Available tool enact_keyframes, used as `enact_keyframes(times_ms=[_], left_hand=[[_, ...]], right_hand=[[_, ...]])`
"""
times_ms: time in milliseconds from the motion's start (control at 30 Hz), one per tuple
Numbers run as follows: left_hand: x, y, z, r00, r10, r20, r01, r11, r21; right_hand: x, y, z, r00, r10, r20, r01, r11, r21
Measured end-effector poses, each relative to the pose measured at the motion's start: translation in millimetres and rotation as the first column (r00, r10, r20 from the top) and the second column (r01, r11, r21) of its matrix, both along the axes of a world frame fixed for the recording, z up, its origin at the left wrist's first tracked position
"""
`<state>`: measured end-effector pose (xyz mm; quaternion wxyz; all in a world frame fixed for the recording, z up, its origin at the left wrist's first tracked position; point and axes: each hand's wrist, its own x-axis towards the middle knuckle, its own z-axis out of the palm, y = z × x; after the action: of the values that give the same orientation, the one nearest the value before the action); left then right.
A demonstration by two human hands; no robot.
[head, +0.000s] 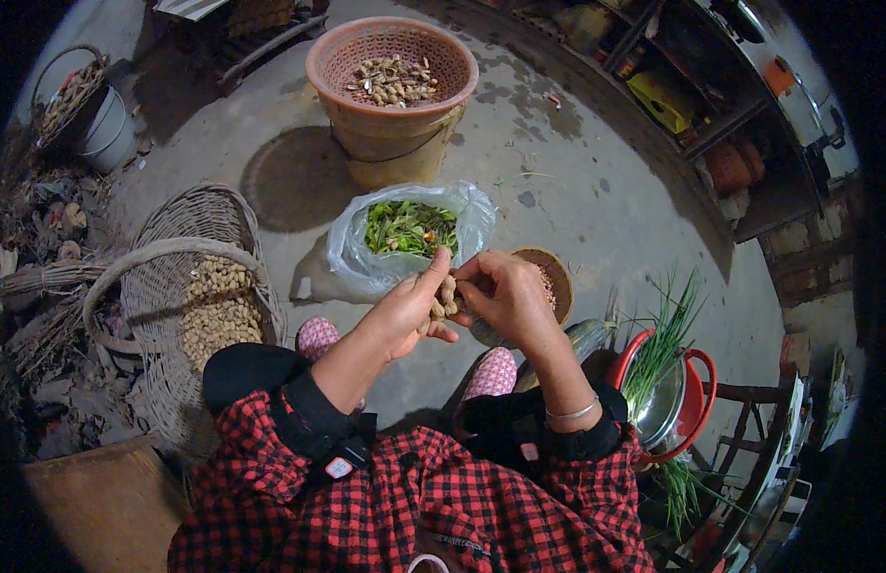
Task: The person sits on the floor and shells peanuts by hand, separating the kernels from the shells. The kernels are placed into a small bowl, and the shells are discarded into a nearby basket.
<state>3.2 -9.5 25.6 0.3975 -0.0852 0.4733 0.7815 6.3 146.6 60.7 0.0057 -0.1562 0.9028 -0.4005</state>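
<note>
Several unshelled peanuts lie in my left hand, its thumb raised along them. My right hand meets it from the right, thumb and forefinger pinching at the end of one pod; the fingertips partly hide it. Behind my right hand, a round shallow basket holds shelled peanut kernels. Just beyond both hands sits an open clear plastic bag of green leaves. On the left, a wicker basket with an arched handle contains many unshelled peanuts.
A pink plastic colander with peanut shells rests atop a bucket. At right, scallions lie over a metal bowl in a red basket. A green gourd lies by my right foot. Firewood and twigs crowd the left.
</note>
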Motion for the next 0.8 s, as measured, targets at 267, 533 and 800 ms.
enact_keyframes(times_ms=[267,533,800], left_hand=[[-6,-5,8,0.994,0.056,-0.097,-0.047,0.995,0.088],[-3,0,13,0.956,0.132,-0.264,-0.138,0.990,-0.006],[-6,-1,18,0.834,0.170,-0.525,-0.339,0.908,-0.245]], right_hand=[[-3,-1,-8,0.982,-0.188,-0.029,0.180,0.969,-0.167],[-5,-4,-10,0.955,-0.213,-0.205,0.196,0.976,-0.099],[-5,-5,-12,0.978,-0.161,-0.130,0.158,0.987,-0.032]])
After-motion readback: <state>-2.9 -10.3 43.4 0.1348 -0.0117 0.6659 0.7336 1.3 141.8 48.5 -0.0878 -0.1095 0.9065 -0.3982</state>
